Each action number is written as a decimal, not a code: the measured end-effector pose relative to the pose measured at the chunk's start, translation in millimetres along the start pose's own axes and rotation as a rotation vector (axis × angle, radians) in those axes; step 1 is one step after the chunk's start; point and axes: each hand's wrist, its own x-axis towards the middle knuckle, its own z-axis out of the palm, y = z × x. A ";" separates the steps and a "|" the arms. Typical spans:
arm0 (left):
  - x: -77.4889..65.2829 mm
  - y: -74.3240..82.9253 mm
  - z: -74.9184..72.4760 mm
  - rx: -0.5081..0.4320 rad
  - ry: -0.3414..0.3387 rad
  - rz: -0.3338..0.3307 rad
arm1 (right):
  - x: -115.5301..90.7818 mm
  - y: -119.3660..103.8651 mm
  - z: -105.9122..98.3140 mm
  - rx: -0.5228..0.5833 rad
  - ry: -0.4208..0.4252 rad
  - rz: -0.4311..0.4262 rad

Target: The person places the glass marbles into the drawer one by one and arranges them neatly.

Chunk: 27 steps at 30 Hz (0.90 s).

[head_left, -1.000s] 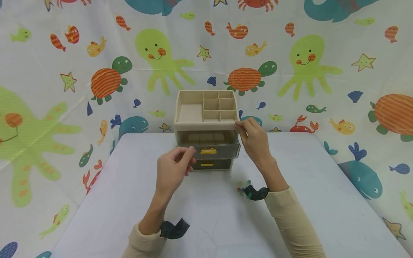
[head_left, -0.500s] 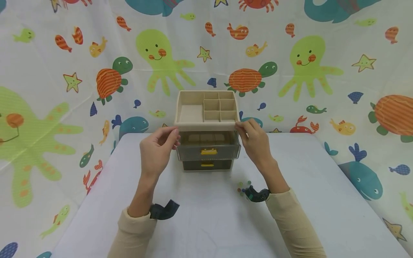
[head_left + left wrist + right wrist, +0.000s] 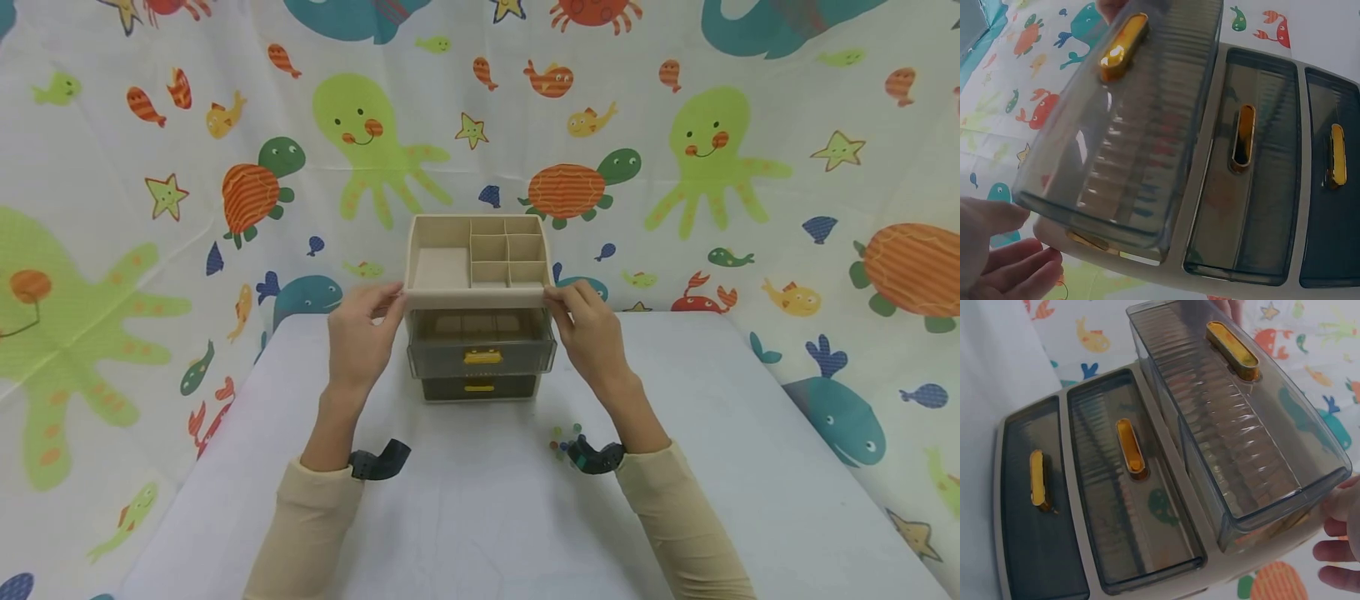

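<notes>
A cream desk organizer [image 3: 480,298] with a compartmented top tray [image 3: 442,267] stands at the table's back. Its transparent top drawer [image 3: 442,358] juts forward; the lower drawers [image 3: 1135,481] sit flush. All three have yellow handles. My left hand [image 3: 358,337] pinches the organizer's left front corner below the tray, and my right hand [image 3: 592,329] pinches the matching right corner. In the left wrist view, thumb and fingers lie close around the corner beside the drawer [image 3: 1116,156]. The right wrist view shows the right fingers [image 3: 1335,550] at the frame's edge, partly cut off.
Several small coloured glassy balls [image 3: 558,442] lie on the white table [image 3: 465,500], near the right wrist's black camera [image 3: 596,457]. Behind the organizer hangs a cloth [image 3: 480,100] printed with sea animals.
My left hand has moved from in front of the pulled-out drawer, left and up, to the organizer's left corner. The right hand stays at its corner. The drawer has not visibly moved.
</notes>
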 end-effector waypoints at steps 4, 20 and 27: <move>2.2 -8.9 6.2 -0.017 -0.036 0.037 | -0.7 -0.9 -0.1 0.001 -0.002 0.004; -0.6 -27.2 19.6 -0.033 -0.025 0.018 | -4.5 -0.2 0.3 -0.009 -0.014 0.026; -3.6 -35.2 22.8 -0.055 0.006 0.038 | -7.8 -2.9 -0.8 -0.018 -0.025 0.032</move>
